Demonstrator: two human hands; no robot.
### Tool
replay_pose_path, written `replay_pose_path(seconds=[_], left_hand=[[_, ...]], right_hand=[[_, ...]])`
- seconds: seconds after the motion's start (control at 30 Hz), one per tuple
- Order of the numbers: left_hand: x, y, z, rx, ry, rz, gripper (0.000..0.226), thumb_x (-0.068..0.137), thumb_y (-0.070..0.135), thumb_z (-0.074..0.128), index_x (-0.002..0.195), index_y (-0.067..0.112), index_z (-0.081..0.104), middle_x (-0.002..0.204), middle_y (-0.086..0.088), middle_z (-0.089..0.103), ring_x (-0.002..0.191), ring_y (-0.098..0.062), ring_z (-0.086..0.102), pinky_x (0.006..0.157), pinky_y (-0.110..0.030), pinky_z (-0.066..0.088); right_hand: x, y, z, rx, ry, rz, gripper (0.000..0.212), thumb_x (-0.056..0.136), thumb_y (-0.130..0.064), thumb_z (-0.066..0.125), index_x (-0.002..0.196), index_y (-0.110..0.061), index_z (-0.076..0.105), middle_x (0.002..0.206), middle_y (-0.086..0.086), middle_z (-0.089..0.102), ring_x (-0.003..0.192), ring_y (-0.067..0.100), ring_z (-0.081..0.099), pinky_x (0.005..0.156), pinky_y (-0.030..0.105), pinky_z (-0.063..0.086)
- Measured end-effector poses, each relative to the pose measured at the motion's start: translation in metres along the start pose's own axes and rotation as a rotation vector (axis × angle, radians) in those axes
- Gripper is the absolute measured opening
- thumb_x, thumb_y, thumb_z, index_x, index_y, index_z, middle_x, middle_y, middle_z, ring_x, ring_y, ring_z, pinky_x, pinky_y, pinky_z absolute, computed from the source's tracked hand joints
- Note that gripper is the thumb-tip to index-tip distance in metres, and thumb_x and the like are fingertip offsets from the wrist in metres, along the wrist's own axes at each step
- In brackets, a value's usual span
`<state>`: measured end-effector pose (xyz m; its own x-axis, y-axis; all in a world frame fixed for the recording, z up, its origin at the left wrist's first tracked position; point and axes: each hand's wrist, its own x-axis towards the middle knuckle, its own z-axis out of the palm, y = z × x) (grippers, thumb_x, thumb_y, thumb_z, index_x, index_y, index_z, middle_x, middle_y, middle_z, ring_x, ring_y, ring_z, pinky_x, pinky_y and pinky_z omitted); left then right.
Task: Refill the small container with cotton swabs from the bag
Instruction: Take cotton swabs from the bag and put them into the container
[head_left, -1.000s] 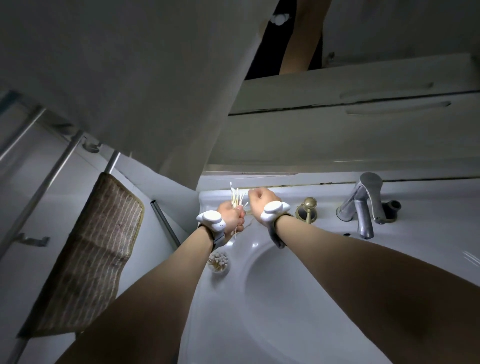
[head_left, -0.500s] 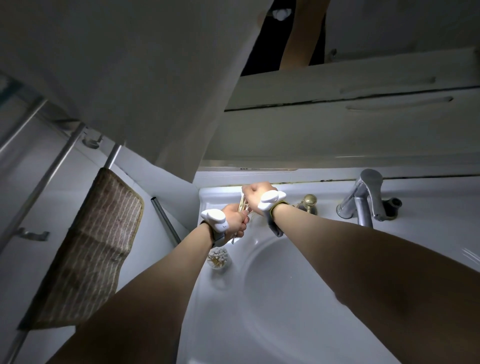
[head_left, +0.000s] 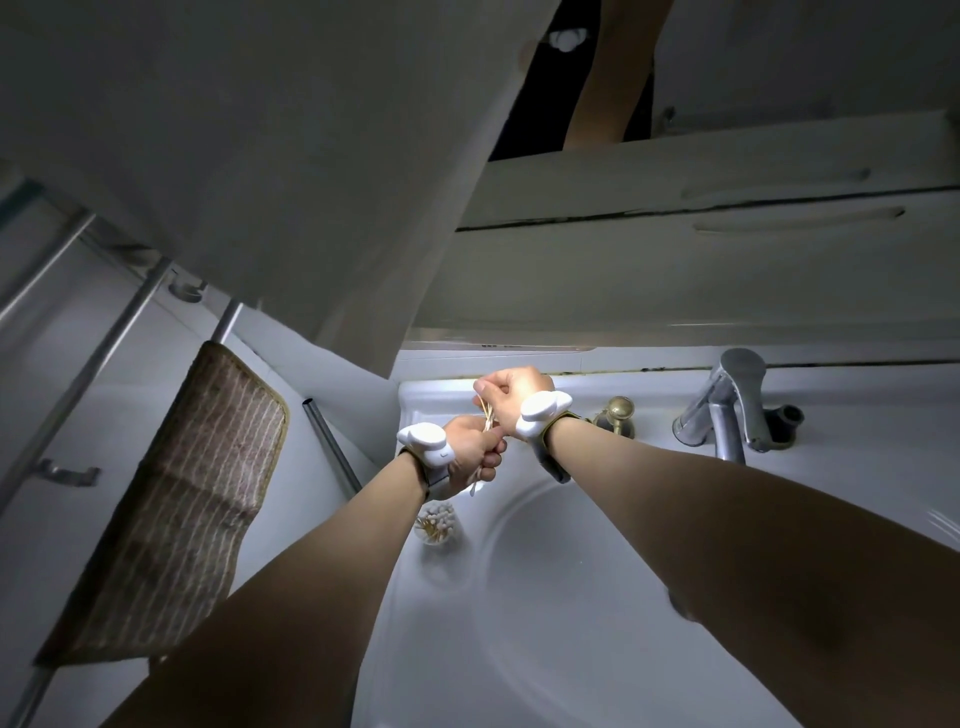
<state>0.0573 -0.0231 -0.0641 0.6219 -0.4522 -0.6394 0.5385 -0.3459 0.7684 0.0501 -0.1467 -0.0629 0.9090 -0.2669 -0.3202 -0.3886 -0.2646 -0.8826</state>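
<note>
**Swabs in both hands above the basin, container waiting below**

Dim bathroom light is falling across a white sink (head_left: 597, 649) that is filling the lower half of the view, its bowl lying nearest the camera at about 6 o'clock.

Moving outward, the small container (head_left: 437, 526) is standing on the sink's left ledge, at roughly 9 o'clock from the bowl. It is clear-walled, open-topped and already holding a loose cluster of white-tipped swabs, seemingly with room for more. It is sitting just below the left hand (head_left: 475, 452) and apart from it.

Beyond it, the left hand is curling around the lower part of a thin bundle of cotton swabs (head_left: 487, 415), one white tip poking out beneath the fist. The right hand (head_left: 511, 392), at about 1 o'clock from the left, is pinching the upper ends of the same bundle. The bag itself is not visible.

Judging by this, the person is gathering and straightening a handful before dropping it in. The next move is likely calling for lowering the bundle toward 6 o'clock, aligning it upright over the narrow mouth, and releasing without scattering sticks into the bowl.

Farther back, a brass knob (head_left: 619, 410) and a chrome faucet (head_left: 727, 410) are standing along the rear ledge, and a striped towel (head_left: 176, 509) is hanging at 9 o'clock.
</note>
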Motion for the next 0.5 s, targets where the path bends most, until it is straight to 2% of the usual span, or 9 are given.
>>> replay_pose_path(seconds=[0.23,0.37,0.5], left_hand=[[0.0025,0.0007,-0.0017,0.012,-0.001,-0.008,0.021,0.102,0.006,0.044,0.083,0.005,0.052,0.067,-0.004,0.043,0.051,-0.011,0.03,0.05,-0.025,0.023],[0.0035,0.0015,-0.0021,0.071,0.008,-0.008,0.024,0.1,0.005,0.043,0.077,0.008,0.047,0.066,-0.004,0.041,0.051,-0.011,0.03,0.048,-0.024,0.024],[0.0053,0.0007,-0.0013,0.111,-0.009,-0.017,0.025,0.099,0.007,0.043,0.075,0.012,0.042,0.064,-0.003,0.04,0.049,-0.011,0.027,0.045,-0.023,0.023]], right_hand=[[0.0012,0.0,-0.0013,0.011,-0.022,-0.035,0.017,0.096,-0.03,0.063,0.099,-0.017,0.073,0.094,-0.002,0.077,0.089,0.017,0.072,0.081,0.031,0.059],[0.0019,-0.0014,-0.0007,-0.062,0.0,-0.028,0.017,0.093,-0.035,0.064,0.091,-0.02,0.07,0.088,-0.006,0.076,0.082,0.018,0.071,0.072,0.026,0.057],[0.0006,-0.0059,0.0005,-0.139,-0.015,0.001,0.014,0.097,-0.033,0.055,0.088,-0.025,0.062,0.088,-0.01,0.073,0.082,0.014,0.069,0.066,0.023,0.05]])
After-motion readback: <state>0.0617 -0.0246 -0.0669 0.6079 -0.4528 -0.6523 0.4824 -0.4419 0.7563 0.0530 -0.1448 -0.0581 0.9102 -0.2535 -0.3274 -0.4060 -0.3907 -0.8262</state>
